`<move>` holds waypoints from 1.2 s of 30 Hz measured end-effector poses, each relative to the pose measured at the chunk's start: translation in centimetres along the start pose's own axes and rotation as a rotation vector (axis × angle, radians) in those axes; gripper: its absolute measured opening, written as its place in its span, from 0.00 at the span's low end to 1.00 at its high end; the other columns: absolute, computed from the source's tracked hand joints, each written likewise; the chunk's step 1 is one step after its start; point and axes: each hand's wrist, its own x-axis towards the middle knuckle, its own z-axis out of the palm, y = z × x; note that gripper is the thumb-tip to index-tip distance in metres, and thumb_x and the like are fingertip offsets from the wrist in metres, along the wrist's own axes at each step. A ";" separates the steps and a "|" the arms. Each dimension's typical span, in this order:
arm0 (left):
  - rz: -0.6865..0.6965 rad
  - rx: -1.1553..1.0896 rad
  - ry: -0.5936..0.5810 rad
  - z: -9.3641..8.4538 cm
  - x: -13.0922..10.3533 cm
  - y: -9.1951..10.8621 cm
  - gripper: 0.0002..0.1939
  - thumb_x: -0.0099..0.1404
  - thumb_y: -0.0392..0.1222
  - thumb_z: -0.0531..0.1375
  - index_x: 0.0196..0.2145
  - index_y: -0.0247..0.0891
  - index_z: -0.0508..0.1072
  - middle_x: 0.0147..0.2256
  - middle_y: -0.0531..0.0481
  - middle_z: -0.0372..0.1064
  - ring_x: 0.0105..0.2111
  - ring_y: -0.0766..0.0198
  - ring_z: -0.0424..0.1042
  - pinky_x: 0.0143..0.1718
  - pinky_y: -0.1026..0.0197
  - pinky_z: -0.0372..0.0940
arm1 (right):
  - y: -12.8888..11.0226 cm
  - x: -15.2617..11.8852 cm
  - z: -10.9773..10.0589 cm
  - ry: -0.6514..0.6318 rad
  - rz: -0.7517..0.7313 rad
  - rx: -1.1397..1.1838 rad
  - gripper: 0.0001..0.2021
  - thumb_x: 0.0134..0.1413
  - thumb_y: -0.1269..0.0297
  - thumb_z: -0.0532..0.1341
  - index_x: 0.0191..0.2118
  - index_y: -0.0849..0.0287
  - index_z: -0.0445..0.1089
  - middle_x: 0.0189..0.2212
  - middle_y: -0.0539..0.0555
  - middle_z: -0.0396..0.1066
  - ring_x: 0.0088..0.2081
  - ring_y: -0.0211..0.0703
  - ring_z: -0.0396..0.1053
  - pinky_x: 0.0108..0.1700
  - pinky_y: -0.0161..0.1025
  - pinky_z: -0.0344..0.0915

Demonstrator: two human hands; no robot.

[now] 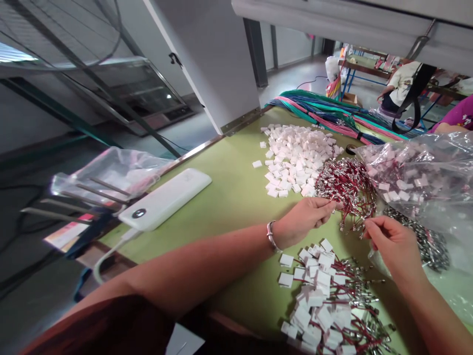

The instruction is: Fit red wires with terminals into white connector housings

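My left hand (pixel 308 217) reaches to the near edge of a pile of short red wires (pixel 347 185) with silvery metal ends. Its thumb and fingers are pinched together; whatever is between them is too small to make out. On the pile's right side, my right hand (pixel 397 241) pinches the end of one short red wire between thumb and forefinger. Behind the left hand lies a heap of small white plastic connector housings (pixel 295 153). Closer to me, a second heap holds red wires with white housings (pixel 321 281) fitted on one end and bare metal terminals on the other.
A white power bank (pixel 166 199) with a plugged-in cable lies on the left of the green tabletop (pixel 229 182). Clear plastic bags (pixel 428 172) of parts and dark metal-ended pieces (pixel 424 236) crowd the right. Bundled coloured wires (pixel 332 116) stretch along the back. Another person (pixel 404 86) sits beyond.
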 end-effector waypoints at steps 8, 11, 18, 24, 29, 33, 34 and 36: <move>0.036 -0.240 -0.051 1.6 -0.5 -0.7 0.12 0.69 0.44 0.56 0.35 0.34 0.74 0.30 0.47 0.72 0.31 0.67 0.69 0.35 0.62 0.63 | -1.6 -2.3 3.1 -0.275 -0.191 -0.006 0.12 0.56 0.61 0.57 0.24 0.57 0.70 0.19 0.48 0.69 0.22 0.37 0.65 0.26 0.35 0.61; 0.039 -0.228 -0.019 1.0 -0.4 -0.2 0.12 0.70 0.46 0.54 0.36 0.35 0.72 0.20 0.56 0.59 0.19 0.72 0.59 0.23 0.66 0.55 | -2.0 -1.6 1.6 -0.274 -0.409 -0.118 0.12 0.59 0.62 0.55 0.30 0.56 0.74 0.26 0.51 0.74 0.28 0.39 0.69 0.33 0.38 0.64; 0.014 0.119 0.053 -1.1 0.7 0.3 0.15 0.72 0.50 0.51 0.33 0.37 0.68 0.16 0.61 0.43 0.15 0.73 0.42 0.17 0.67 0.41 | 0.7 3.3 -7.0 -0.224 -0.075 -0.878 0.10 0.57 0.61 0.57 0.35 0.53 0.76 0.28 0.51 0.77 0.27 0.42 0.70 0.30 0.37 0.59; 0.041 0.276 -0.056 -0.7 0.7 -0.3 0.15 0.71 0.49 0.51 0.34 0.37 0.70 0.17 0.60 0.46 0.17 0.72 0.48 0.19 0.66 0.48 | 2.7 4.6 -5.7 -0.261 0.023 -1.227 0.14 0.61 0.59 0.54 0.44 0.59 0.73 0.38 0.61 0.77 0.35 0.51 0.74 0.30 0.39 0.56; 0.097 0.389 -0.078 -0.6 0.5 -0.1 0.16 0.70 0.46 0.51 0.34 0.35 0.73 0.18 0.59 0.47 0.18 0.71 0.49 0.21 0.66 0.49 | 2.0 4.3 -5.0 -0.322 -0.029 -1.277 0.12 0.63 0.62 0.53 0.39 0.58 0.73 0.33 0.59 0.77 0.32 0.50 0.73 0.28 0.39 0.53; 0.077 0.464 -0.113 -0.3 0.3 0.1 0.15 0.67 0.46 0.53 0.33 0.34 0.75 0.20 0.57 0.56 0.21 0.72 0.54 0.23 0.67 0.52 | 2.2 4.1 -5.6 -0.319 -0.187 -1.171 0.13 0.61 0.62 0.54 0.32 0.56 0.75 0.33 0.56 0.75 0.31 0.47 0.72 0.29 0.39 0.55; 0.054 0.463 -0.121 -0.2 0.3 0.1 0.15 0.67 0.47 0.54 0.32 0.34 0.74 0.20 0.57 0.58 0.21 0.72 0.54 0.23 0.67 0.53 | 2.3 3.9 -5.7 -0.294 -0.234 -1.118 0.12 0.60 0.63 0.55 0.32 0.56 0.75 0.34 0.55 0.75 0.31 0.46 0.72 0.29 0.39 0.57; 0.013 0.453 -0.131 0.1 0.2 0.1 0.17 0.67 0.48 0.54 0.27 0.33 0.72 0.20 0.56 0.60 0.20 0.73 0.55 0.22 0.67 0.53 | 2.4 3.5 -5.3 -0.233 -0.296 -0.970 0.10 0.58 0.64 0.56 0.33 0.56 0.75 0.32 0.54 0.75 0.30 0.45 0.72 0.31 0.38 0.60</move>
